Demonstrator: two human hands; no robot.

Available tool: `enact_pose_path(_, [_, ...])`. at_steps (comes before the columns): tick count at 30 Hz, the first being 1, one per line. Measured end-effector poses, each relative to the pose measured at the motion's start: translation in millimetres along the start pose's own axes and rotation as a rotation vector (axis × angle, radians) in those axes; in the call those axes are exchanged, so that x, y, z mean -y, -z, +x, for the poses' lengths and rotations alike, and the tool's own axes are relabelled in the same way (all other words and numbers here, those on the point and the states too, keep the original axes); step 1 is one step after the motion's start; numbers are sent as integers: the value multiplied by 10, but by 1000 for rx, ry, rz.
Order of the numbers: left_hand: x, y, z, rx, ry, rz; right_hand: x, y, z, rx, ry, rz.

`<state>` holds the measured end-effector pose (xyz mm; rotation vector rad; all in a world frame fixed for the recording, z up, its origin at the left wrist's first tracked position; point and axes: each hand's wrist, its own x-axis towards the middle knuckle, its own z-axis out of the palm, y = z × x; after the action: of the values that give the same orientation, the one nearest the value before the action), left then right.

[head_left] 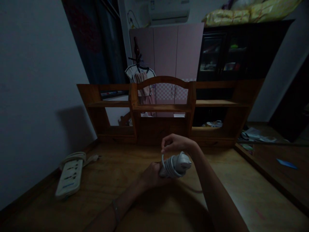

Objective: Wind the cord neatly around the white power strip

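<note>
My left hand (151, 175) is closed around a white plug-like device (181, 162) with a white cord (169, 168) coiled round it, held just above the wooden desk (116, 180). Above it, my right hand (175, 143) pinches the cord's loose end between finger and thumb. Both hands meet at the middle of the desk, in front of the wooden shelf unit (161, 109).
A white power strip (69, 178) with its cable lies at the desk's left edge by the wall. The shelf unit spans the back of the desk. Papers (256, 134) and a blue item (286, 164) lie on the surface to the right. Cabinets stand behind.
</note>
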<state>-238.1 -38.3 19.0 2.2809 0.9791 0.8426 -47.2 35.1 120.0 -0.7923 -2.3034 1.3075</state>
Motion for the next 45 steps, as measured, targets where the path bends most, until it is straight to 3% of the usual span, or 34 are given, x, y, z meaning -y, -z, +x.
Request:
enact_pose_path(5, [139,-126,44,-253,6,7,-281,62,70,-40,1,99])
enact_pose_path(9, [84,-119,107,-420,61,-109,-441,123,138,-95,38,68])
enact_pose_path(14, [23,-130,163,-555,111,-400,-611,120,177,-149,-11,-53])
enact_pose_path(18, [156,-141,213,-532,266,-733,-637,71,199,-160,-80,-189])
enact_pose_path(28, [381,12,245,-627,460,-969,-281,-62,254,-158,-239,-569])
enact_pose_path(36, [492,25,257,-594,595,-1083,134,-168,137,-195,-363,-814])
enact_pose_path(45, [374,52,267,-564,530,-1051,460,-326,61,-285,-394,-961])
